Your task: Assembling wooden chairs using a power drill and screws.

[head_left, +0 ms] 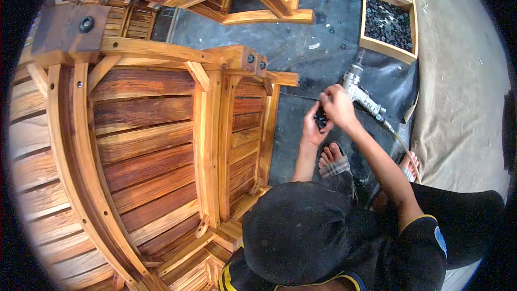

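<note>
My left hand (311,127) is palm up and cupped, with several small black round parts (321,119) in it. Over its fingertips is my right hand (339,106), its fingers curled together; whatever they pinch is too small to make out. Just beyond my right hand, a silver pneumatic driver (353,79) lies on the dark floor sheet (296,110), its bit pointing at a wooden tray. A pale air hose (401,143) runs back from its handle. Left of my hands stands a slatted wooden furniture frame (151,113), with black round fittings (251,59) on its end blocks.
The divided wooden tray (389,49) holds many black pieces and, in a small compartment, silvery ones. Another wooden frame (267,17) stands at the top. Brownish cloth (452,91) covers the right side. A black cap (296,231) hides the lower middle. Sandalled feet (332,156) are below my hands.
</note>
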Tool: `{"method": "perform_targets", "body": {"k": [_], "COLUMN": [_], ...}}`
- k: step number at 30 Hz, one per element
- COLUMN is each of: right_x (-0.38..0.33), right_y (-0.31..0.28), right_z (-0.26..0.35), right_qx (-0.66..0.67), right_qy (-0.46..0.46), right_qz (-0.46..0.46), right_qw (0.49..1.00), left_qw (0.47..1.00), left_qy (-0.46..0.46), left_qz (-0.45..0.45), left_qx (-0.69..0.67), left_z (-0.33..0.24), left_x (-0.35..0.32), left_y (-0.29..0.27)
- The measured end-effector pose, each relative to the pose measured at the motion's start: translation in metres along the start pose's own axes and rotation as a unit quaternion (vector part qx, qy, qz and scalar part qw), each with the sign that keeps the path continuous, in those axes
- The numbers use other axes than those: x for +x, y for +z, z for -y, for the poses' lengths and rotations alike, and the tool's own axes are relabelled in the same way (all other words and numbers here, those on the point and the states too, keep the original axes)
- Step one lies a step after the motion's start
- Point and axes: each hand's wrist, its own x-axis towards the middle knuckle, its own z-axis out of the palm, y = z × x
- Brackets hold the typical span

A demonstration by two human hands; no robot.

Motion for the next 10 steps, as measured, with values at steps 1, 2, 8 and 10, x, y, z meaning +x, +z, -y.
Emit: {"method": "perform_targets", "body": {"k": [1,2,8,10], "right_x": [0.004,0.008,0.013,0.006], "right_y": [-0.009,-0.027,-0.092,-0.080], "right_z": [0.010,0.018,-0.040,-0.024], "right_qx": [0.013,-0.021,-0.351,-0.361], "right_qy": [0.025,0.012,0.179,0.178], "right_qz": [0.021,-0.012,0.187,0.204], "right_qw": [0.999,1.000,0.900,0.893], "left_qw": [1.000,0.997,0.975,0.963], "left_qy": [0.017,0.009,-0.033,-0.067], "left_qz": [0.007,0.036,0.093,0.136], "left_qx": [-0.025,-0.065,-0.201,-0.222], "left_z": [-0.002,-0.001,0.011,0.006], "left_x": [-0.004,-0.006,-0.007,-0.011], "left_y": [-0.001,0.004,-0.014,-0.024]}}
